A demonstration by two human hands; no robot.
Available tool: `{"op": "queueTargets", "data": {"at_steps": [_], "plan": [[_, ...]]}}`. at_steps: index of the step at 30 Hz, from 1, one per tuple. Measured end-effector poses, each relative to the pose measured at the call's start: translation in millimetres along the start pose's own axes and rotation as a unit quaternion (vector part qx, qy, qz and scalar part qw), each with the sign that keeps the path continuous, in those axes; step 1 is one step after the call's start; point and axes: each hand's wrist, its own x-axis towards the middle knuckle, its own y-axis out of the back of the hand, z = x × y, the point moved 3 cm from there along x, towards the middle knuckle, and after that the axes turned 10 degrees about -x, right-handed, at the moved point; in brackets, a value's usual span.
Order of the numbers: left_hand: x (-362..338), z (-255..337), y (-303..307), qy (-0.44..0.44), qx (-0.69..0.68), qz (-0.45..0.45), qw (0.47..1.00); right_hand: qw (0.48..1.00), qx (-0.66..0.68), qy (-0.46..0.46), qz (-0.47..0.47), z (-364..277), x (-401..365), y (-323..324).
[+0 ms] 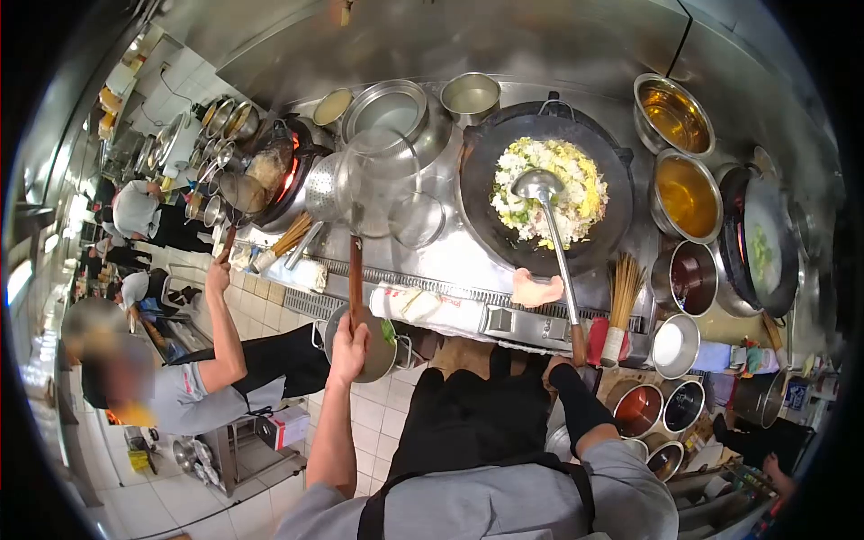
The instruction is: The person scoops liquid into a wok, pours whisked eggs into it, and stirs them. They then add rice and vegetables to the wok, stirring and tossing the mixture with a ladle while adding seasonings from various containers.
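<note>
My left hand (350,347) is closed round the wooden handle of a mesh strainer (382,169), whose round, see-through head is raised over the steel counter. A black wok (481,220) to the right holds fried rice (576,184) with yellow egg and green bits. A steel ladle (555,225) rests its bowl on the rice, and its wooden handle end reaches the stove's front edge. Right beside that handle end is my right hand (553,367), below a dark sleeve guard; its fingers are mostly hidden.
Right of the wok stand a bamboo brush (623,301), two bowls of amber liquid (687,193) and a bowl of white powder (675,345). Another wok (763,243) sits far right. At left, a co-worker (184,378) holds a handle over a glowing burner (290,171). Pots line the back.
</note>
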Motion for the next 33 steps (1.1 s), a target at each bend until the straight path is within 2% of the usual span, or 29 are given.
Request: {"op": "queueTargets", "data": {"at_steps": [1, 4, 5, 9, 12, 13, 14, 15, 16, 18, 19, 22, 23, 25, 27, 31, 33], "plan": [[12, 7, 3, -0.036, 0.220, 0.030, 0.974, 1.000, -0.001, -0.001, 0.003, 0, 3, -3], [47, 7, -1, -0.158, 0.439, 0.084, 0.880, 1.000, 0.002, -0.006, 0.019, -1, 12, -11], [60, 10, -2, -0.082, 0.475, 0.059, 0.874, 1.000, 0.002, -0.007, 0.023, -1, 14, -14], [79, 26, 7, -0.097, 0.502, 0.050, 0.858, 0.999, 0.003, -0.010, 0.041, 3, 23, -23], [54, 32, 7, -0.123, 0.429, 0.079, 0.892, 0.998, 0.009, -0.018, 0.052, 4, 32, -32], [48, 25, 10, -0.228, 0.429, 0.092, 0.869, 0.998, 0.010, -0.021, 0.055, 3, 35, -34], [43, 8, 17, -0.149, 0.309, 0.054, 0.938, 0.998, 0.013, -0.022, 0.057, 3, 38, -37], [30, 12, 11, -0.065, 0.180, 0.017, 0.981, 0.998, 0.013, -0.024, 0.061, 3, 41, -40], [20, 11, 4, 0.022, 0.046, -0.020, 0.999, 0.998, 0.013, -0.026, 0.063, 3, 45, -42], [13, -7, -10, 0.100, -0.166, -0.052, 0.980, 0.997, 0.015, -0.031, 0.072, 1, 51, -50], [12, -11, -16, 0.131, -0.224, -0.075, 0.963, 0.996, 0.014, -0.036, 0.075, 2, 54, -53], [18, -41, -9, 0.212, -0.262, -0.121, 0.934, 0.994, 0.006, -0.051, 0.096, 0, 67, -74], [24, -62, -2, 0.215, -0.284, -0.126, 0.926, 0.992, -0.004, -0.061, 0.110, 1, 78, -87], [31, -83, 14, 0.223, -0.242, -0.139, 0.934, 0.972, -0.075, -0.107, 0.194, -5, 94, -107], [37, -87, 15, 0.253, -0.206, -0.161, 0.931, 0.993, 0.011, -0.044, 0.111, 8, 76, -79], [42, -106, 22, 0.318, -0.180, -0.150, 0.919, 0.994, 0.059, -0.025, 0.088, 15, 47, -45], [48, -114, 34, 0.272, -0.099, -0.088, 0.953, 0.994, 0.069, -0.018, 0.088, 16, 42, -37]]}}
